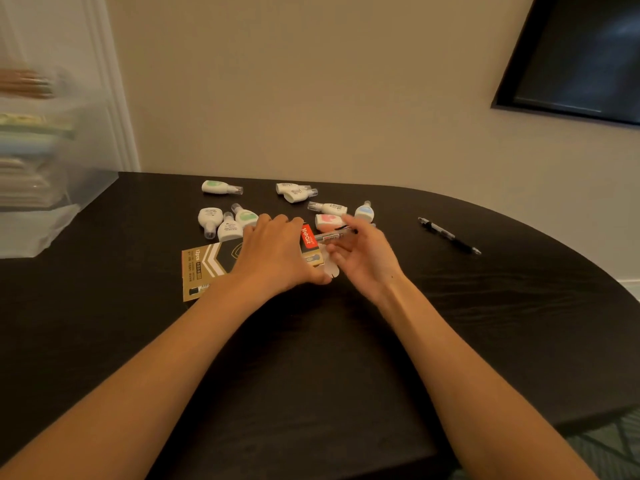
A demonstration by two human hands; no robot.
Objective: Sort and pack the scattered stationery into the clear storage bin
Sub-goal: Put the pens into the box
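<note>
Pen (333, 236) between right hand (367, 261) fingers (348, 222), just above gold box (207, 268).

Correction tapes (221, 187) lie scattered behind a flat gold box (204, 268).

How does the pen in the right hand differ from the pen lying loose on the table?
The held pen is pinched in the right hand; the loose pen lies untouched on the table. The held pen runs nearly level across the picture; the loose pen slants down to the right. The held pen bears a red label; the loose pen looks mostly black. Both are slim pens.
</note>
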